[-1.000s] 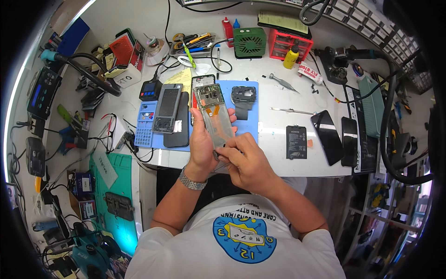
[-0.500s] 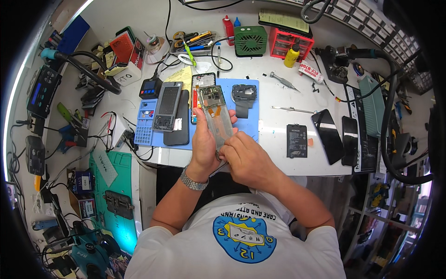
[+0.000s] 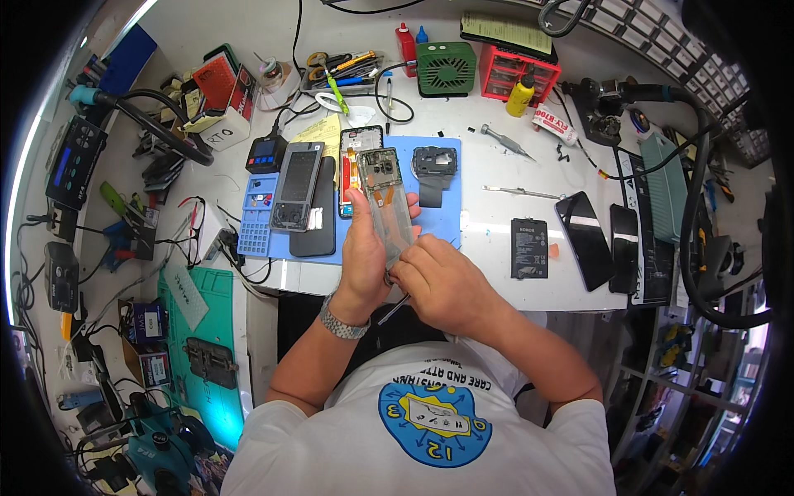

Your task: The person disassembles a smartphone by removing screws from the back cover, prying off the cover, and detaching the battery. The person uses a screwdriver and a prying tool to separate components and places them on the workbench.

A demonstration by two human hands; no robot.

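Observation:
My left hand (image 3: 361, 248) cradles an opened phone frame (image 3: 387, 207), tilted, with its camera end pointing away from me. Its back is off, and an orange flex cable (image 3: 385, 197) shows in the bare battery bay. Closed at the frame's lower end, my right hand (image 3: 442, 281) has its fingertips pressed together. A slim grey tool (image 3: 393, 309) sticks out below those fingers; its tip is hidden. Behind the frame, on a blue mat (image 3: 447, 217), lie another opened phone (image 3: 361, 139) and a black camera-area cover (image 3: 435, 162) with a dark flap.
Left on the mat are a grey phone housing (image 3: 298, 186) and a dark phone panel (image 3: 318, 231). To the right lie a black battery (image 3: 529, 248), two dark phone screens (image 3: 584, 240), a metal spudger (image 3: 523, 192) and a screwdriver (image 3: 507, 141). A green fan (image 3: 445, 70) stands behind.
My right hand has shifted slightly at the phone's lower end, and more of the grey tool shows beneath it. The left hand keeps its hold.

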